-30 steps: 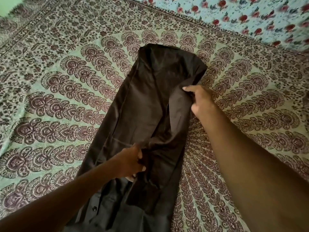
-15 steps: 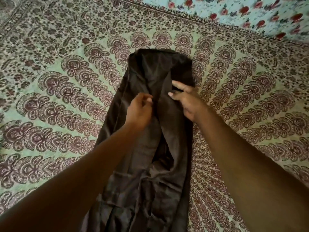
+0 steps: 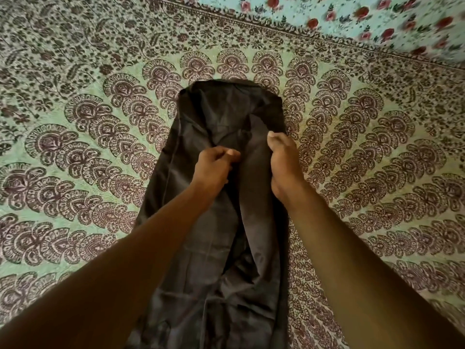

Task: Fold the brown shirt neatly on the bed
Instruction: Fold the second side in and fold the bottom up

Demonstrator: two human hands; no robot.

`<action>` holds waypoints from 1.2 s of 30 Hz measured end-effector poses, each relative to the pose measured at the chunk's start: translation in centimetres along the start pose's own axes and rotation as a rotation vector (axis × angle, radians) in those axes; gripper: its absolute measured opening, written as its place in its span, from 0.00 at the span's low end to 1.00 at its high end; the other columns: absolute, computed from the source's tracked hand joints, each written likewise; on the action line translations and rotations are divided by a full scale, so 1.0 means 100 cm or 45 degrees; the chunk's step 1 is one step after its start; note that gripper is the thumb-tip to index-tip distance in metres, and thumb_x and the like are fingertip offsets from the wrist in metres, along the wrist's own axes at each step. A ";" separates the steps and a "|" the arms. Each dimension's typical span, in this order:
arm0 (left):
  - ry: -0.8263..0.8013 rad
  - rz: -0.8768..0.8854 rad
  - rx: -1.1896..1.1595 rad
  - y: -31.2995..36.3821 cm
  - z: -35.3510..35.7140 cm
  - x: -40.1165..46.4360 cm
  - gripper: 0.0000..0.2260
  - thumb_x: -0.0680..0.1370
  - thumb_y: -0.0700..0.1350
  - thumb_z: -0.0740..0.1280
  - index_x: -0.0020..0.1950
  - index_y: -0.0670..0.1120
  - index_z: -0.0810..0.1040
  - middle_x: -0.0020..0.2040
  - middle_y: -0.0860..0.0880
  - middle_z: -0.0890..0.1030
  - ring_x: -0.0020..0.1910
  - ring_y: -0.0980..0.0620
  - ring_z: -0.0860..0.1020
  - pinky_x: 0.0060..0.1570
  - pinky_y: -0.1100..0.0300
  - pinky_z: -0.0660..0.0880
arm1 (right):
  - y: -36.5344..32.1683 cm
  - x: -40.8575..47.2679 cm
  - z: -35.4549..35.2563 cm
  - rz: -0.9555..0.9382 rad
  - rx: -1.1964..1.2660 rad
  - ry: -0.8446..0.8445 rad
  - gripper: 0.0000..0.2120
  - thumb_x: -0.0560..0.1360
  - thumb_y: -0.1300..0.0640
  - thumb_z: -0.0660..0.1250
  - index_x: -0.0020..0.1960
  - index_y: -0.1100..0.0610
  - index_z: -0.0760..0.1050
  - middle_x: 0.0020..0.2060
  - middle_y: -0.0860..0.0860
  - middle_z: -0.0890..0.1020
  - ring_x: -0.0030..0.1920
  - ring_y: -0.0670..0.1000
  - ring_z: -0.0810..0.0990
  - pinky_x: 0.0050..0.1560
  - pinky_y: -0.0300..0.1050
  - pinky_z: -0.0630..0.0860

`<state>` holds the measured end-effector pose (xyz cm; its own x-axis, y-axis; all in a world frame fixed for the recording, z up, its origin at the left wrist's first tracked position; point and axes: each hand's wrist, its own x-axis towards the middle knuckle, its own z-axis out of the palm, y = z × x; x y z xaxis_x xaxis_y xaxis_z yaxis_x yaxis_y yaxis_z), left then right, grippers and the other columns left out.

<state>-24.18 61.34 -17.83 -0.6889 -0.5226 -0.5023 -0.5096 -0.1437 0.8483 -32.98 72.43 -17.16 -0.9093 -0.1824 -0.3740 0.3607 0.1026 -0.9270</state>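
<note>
The brown shirt [image 3: 221, 248] lies as a long narrow strip down the middle of the bed, its far end rounded and its sides folded inward with loose creases. My left hand [image 3: 214, 165] sits over the strip's upper middle, fingers curled, pinching a fold of the cloth. My right hand [image 3: 281, 165] grips the shirt's right edge beside it, fingers wrapped round the fabric. Both forearms reach in from the bottom and cover parts of the lower shirt.
The bed is covered by a green sheet [image 3: 88, 147] with brown paisley fans and a floral border. A pale blue cloth with red roses [image 3: 377, 21] lies at the far right corner.
My left hand went from the shirt's lower part up to its upper middle. The right-side flap was brought over onto the strip. My right hand's fingers have closed on the right edge.
</note>
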 end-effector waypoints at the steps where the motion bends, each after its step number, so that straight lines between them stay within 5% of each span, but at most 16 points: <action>1: -0.009 0.026 0.035 -0.001 0.002 0.000 0.06 0.83 0.48 0.66 0.55 0.51 0.83 0.50 0.51 0.85 0.48 0.55 0.82 0.48 0.55 0.80 | 0.002 0.003 0.001 0.122 0.143 0.055 0.09 0.83 0.58 0.63 0.49 0.57 0.80 0.52 0.60 0.82 0.56 0.60 0.82 0.63 0.55 0.78; 5: 0.009 0.049 0.103 0.002 0.014 -0.003 0.16 0.80 0.52 0.71 0.65 0.51 0.73 0.50 0.56 0.81 0.49 0.60 0.79 0.49 0.62 0.77 | 0.000 0.003 -0.003 0.372 0.385 0.118 0.19 0.79 0.51 0.65 0.63 0.61 0.81 0.57 0.61 0.85 0.59 0.59 0.84 0.66 0.59 0.79; 9: 0.047 -0.035 0.055 0.009 0.023 0.005 0.14 0.83 0.56 0.65 0.64 0.49 0.75 0.54 0.50 0.81 0.46 0.55 0.79 0.47 0.52 0.81 | -0.004 0.000 -0.017 0.397 0.506 0.089 0.16 0.84 0.53 0.60 0.56 0.63 0.81 0.41 0.57 0.88 0.41 0.53 0.87 0.43 0.43 0.85; 13: 0.056 -0.063 0.072 0.010 0.028 0.015 0.06 0.79 0.47 0.72 0.54 0.47 0.82 0.50 0.47 0.85 0.45 0.51 0.82 0.37 0.57 0.80 | 0.000 -0.004 -0.031 0.278 0.562 0.024 0.20 0.82 0.45 0.66 0.59 0.62 0.81 0.58 0.65 0.84 0.59 0.63 0.84 0.64 0.61 0.79; 17: 0.073 -0.005 0.115 0.006 0.030 0.015 0.03 0.78 0.44 0.74 0.51 0.48 0.84 0.45 0.50 0.86 0.46 0.54 0.85 0.44 0.60 0.82 | 0.007 -0.006 -0.043 0.089 0.343 0.070 0.20 0.72 0.57 0.80 0.59 0.65 0.80 0.54 0.62 0.86 0.56 0.62 0.86 0.59 0.62 0.82; 21: 0.128 0.055 0.211 0.006 0.033 0.014 0.07 0.81 0.43 0.70 0.58 0.47 0.85 0.47 0.51 0.85 0.49 0.54 0.83 0.47 0.63 0.80 | 0.015 0.003 -0.047 0.092 0.226 0.066 0.05 0.76 0.65 0.73 0.51 0.61 0.81 0.53 0.64 0.85 0.57 0.63 0.84 0.61 0.63 0.81; 25: 0.087 0.133 0.301 0.005 0.036 0.010 0.08 0.84 0.45 0.64 0.56 0.48 0.83 0.42 0.53 0.81 0.39 0.56 0.79 0.34 0.69 0.74 | 0.014 0.014 -0.044 0.244 0.240 0.068 0.10 0.80 0.62 0.67 0.61 0.64 0.77 0.56 0.64 0.83 0.57 0.64 0.84 0.57 0.58 0.82; 28: 0.061 0.086 0.280 0.006 0.034 0.010 0.13 0.86 0.47 0.56 0.58 0.50 0.81 0.51 0.51 0.82 0.44 0.56 0.80 0.44 0.58 0.81 | 0.013 0.020 -0.041 0.256 0.274 0.066 0.10 0.81 0.61 0.66 0.61 0.64 0.77 0.54 0.62 0.84 0.51 0.60 0.85 0.53 0.53 0.84; 30: 0.022 0.019 0.147 0.007 0.029 0.009 0.14 0.85 0.40 0.55 0.57 0.48 0.81 0.54 0.51 0.82 0.49 0.52 0.81 0.49 0.50 0.83 | 0.012 0.023 -0.040 0.247 0.277 0.086 0.07 0.80 0.63 0.66 0.56 0.63 0.78 0.49 0.61 0.85 0.46 0.58 0.85 0.47 0.50 0.84; 33: -0.184 0.018 0.007 0.005 0.013 -0.001 0.20 0.76 0.25 0.57 0.59 0.43 0.77 0.48 0.48 0.80 0.42 0.51 0.79 0.38 0.59 0.78 | 0.006 0.027 -0.040 0.248 0.269 0.108 0.03 0.78 0.65 0.68 0.51 0.62 0.79 0.44 0.59 0.85 0.42 0.57 0.84 0.44 0.47 0.83; 36: -0.270 0.164 0.222 -0.013 0.003 -0.007 0.29 0.69 0.24 0.69 0.64 0.48 0.74 0.53 0.48 0.80 0.50 0.48 0.83 0.40 0.61 0.79 | 0.005 0.030 -0.041 0.272 0.228 0.100 0.08 0.79 0.61 0.69 0.56 0.63 0.80 0.50 0.61 0.85 0.48 0.59 0.85 0.47 0.50 0.84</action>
<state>-23.23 62.11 -18.61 -0.8365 -0.3373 -0.4318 -0.4793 0.0687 0.8749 -36.36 75.95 -18.58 -0.8196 -0.0985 -0.5644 0.5702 -0.0448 -0.8203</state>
